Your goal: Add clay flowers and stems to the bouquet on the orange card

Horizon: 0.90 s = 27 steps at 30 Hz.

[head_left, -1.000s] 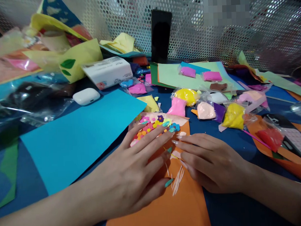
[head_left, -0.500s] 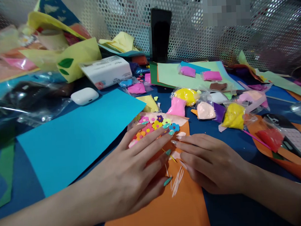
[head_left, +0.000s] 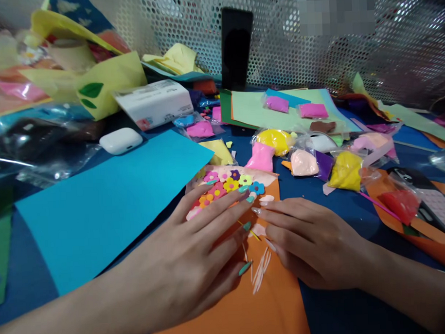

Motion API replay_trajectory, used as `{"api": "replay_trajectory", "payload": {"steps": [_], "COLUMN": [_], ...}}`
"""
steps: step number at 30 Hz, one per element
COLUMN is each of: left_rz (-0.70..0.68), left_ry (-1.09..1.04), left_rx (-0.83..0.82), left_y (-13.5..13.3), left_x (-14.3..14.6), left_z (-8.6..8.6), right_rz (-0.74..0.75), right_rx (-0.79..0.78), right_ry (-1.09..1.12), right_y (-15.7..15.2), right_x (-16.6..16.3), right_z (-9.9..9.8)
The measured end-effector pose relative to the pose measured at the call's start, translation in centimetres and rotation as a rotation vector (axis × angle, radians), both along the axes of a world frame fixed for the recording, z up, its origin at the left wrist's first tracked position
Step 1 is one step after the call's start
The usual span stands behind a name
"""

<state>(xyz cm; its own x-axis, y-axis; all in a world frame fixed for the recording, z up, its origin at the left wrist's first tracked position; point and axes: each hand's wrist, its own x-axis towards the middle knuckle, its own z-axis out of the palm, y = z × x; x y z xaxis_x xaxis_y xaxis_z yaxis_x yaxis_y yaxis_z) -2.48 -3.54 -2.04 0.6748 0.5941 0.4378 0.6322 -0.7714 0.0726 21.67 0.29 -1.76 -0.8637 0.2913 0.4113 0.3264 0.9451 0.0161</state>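
An orange paper sheet (head_left: 228, 318) lies before me, with a cluster of colourful clay flowers (head_left: 231, 184) on a pale pink patch at its far end. My left hand (head_left: 199, 241), its fingers stretched out and spread, rests over the sheet and partly covers the flowers. From the right, my right hand (head_left: 308, 237) reaches onto the sheet's edge with extended fingers. Its fingertips are beside a small pale pink clay piece (head_left: 266, 198). Thin pale clay strips (head_left: 261, 271) lie between the hands, near a yellow strip (head_left: 254, 235). What is under the palms is hidden.
Blue paper (head_left: 110, 205) lies at left, near a white earbud case (head_left: 121, 141) and a white box (head_left: 158, 103). Bagged clay, including a pink lump (head_left: 260, 157) and a yellow one (head_left: 346, 171), sits beyond the hands. A dark phone (head_left: 236, 48) stands against the perforated metal panel (head_left: 277, 48).
The view has shifted slightly, so things at the left appear a little further left. Both hands keep nearly the same pose over the orange sheet.
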Motion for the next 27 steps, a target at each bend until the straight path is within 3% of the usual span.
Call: {"api": "replay_trajectory", "payload": {"steps": [27], "left_rz": [-0.010], "left_ry": [0.024], "left_rx": [-0.037], "left_y": [0.31], "left_x": [-0.12], "left_z": [-0.17], "right_rz": [-0.010], "right_rx": [0.013], "right_ry": [0.026], "right_y": [-0.02], "right_x": [-0.03], "right_z": [-0.07]}}
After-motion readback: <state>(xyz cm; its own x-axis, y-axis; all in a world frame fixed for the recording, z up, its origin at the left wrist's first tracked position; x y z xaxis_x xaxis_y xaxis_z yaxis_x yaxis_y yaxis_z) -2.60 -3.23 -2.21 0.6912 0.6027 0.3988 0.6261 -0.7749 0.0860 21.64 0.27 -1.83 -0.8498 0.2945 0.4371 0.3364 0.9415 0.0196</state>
